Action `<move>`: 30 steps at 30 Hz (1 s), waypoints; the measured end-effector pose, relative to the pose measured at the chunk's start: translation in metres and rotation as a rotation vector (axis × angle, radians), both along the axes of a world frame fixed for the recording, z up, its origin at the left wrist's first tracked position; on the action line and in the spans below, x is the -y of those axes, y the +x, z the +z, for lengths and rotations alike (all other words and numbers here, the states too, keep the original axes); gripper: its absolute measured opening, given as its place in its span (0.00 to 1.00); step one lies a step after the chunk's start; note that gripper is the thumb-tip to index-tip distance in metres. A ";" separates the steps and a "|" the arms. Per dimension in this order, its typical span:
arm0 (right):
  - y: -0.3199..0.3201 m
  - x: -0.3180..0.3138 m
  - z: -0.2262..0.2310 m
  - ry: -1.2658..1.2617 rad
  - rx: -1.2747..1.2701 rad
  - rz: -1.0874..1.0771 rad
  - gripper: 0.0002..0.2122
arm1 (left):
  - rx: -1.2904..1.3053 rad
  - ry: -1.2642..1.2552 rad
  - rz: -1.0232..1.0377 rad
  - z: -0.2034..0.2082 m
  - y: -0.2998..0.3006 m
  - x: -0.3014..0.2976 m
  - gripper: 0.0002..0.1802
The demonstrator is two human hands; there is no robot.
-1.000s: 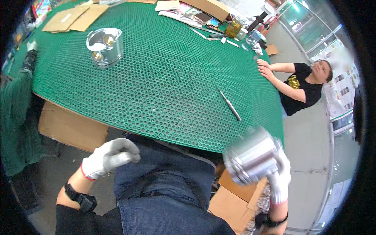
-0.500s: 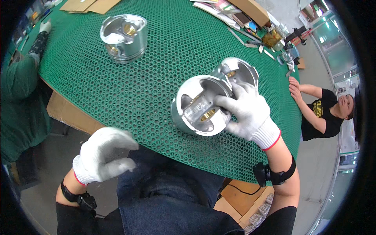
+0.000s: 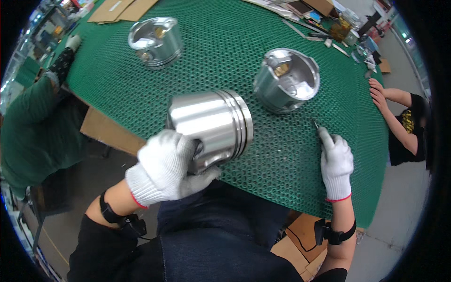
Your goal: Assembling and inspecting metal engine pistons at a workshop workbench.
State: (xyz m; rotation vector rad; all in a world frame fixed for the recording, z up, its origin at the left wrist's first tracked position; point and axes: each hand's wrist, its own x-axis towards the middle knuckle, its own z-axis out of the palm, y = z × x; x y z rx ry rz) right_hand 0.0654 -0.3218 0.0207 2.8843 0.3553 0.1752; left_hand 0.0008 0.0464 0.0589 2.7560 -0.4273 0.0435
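Note:
My left hand [image 3: 162, 164], in a white knit glove, grips a silver piston [image 3: 202, 117] by its lower left side. The piston is tipped on its side, with its ring grooves facing right. My gloved right hand [image 3: 337, 162] is closed on a thin pointed metal tool [image 3: 315, 123]; only its tip shows beyond the fingers. A second piston [image 3: 268, 87] stands on the green mat just beyond the held one, hollow end up, with a brass-coloured bushing inside. Farther left stands a third piston [image 3: 162, 51], also hollow end up.
The green perforated mat [image 3: 206, 56] covers the table. Cardboard sheets [image 3: 110, 11] lie at the far left; tools, papers and a jar [image 3: 351, 37] crowd the far right. One person's green sleeve [image 3: 33, 113] is at the left, another person's hands [image 3: 377, 94] rest on the right edge.
My left hand has come up and taken hold of the near piston, which is now tipped sideways. My right hand has left the pistons, moved right, and now holds a thin pointed tool.

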 end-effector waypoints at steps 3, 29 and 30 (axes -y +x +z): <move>0.002 -0.010 -0.002 0.014 0.080 0.008 0.25 | -0.035 -0.382 0.188 -0.043 -0.036 -0.007 0.20; -0.170 -0.016 -0.011 2.135 -0.423 -0.345 0.24 | 0.016 -0.778 -0.193 -0.031 0.059 0.051 0.36; -0.172 -0.017 -0.011 2.069 -0.340 -0.348 0.23 | 0.239 -0.483 -0.332 -0.016 0.064 0.058 0.32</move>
